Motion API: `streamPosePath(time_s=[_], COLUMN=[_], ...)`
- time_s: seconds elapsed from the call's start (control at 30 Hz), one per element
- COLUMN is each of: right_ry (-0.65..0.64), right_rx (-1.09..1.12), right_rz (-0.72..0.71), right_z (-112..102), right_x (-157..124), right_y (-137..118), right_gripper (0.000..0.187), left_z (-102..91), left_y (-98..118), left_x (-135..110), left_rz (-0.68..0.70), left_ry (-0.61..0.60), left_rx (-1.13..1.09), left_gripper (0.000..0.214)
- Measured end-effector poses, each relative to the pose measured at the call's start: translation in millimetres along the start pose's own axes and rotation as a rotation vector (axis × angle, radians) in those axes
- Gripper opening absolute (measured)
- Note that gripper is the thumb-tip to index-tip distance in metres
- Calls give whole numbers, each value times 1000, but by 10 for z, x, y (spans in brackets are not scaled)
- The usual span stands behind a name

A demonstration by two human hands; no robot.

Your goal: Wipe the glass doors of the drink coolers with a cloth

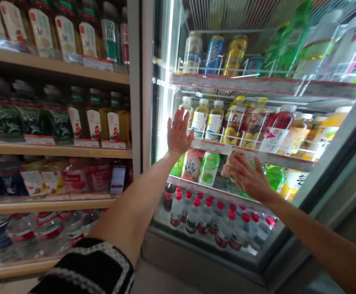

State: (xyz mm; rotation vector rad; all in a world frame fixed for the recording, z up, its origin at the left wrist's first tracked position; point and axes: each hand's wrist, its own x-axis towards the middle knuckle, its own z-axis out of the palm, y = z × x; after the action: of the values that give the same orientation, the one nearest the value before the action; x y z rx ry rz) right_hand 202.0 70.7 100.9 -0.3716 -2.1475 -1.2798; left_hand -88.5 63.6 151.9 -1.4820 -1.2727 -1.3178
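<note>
My left hand point(179, 132) is stretched out flat, palm toward the lit drinks fridge, with its fingers apart and nothing in it. It is in front of the middle shelf, beside several bottles of tea point(199, 118). Whether it touches the fridge's glass is hard to tell. Lower and to the right, my right hand point(250, 177) presses a pale, crumpled cloth point(228, 169) under its fingers, in front of the shelf edge. The cloth is mostly hidden by the fingers, and the hand is slightly blurred.
Metal framing point(321, 194) borders the fridge on the right. Inside are cans point(214, 53) above and red-capped bottles point(223, 228) below. On the left, a wooden shelf point(55, 147) holds bottled drinks, and a phone-like screen point(117, 179) stands near its right end.
</note>
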Motion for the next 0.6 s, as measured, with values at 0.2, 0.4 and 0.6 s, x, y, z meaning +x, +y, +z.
streamPosePath(time_s=[0.2, 0.4, 0.6], right_ry=[40, 0, 59], right_rx=[-99, -79, -100], right_rz=[148, 65, 237], right_z=[-16, -76, -193], right_x=[39, -89, -331], right_y=[3, 193, 269], right_gripper=[36, 41, 47], left_z=[5, 6, 31], left_y=[-25, -58, -95], left_x=[4, 3, 7], left_rz=[2, 10, 46], left_ry=[11, 40, 83], left_rx=[-24, -70, -65], left_gripper=[61, 61, 61])
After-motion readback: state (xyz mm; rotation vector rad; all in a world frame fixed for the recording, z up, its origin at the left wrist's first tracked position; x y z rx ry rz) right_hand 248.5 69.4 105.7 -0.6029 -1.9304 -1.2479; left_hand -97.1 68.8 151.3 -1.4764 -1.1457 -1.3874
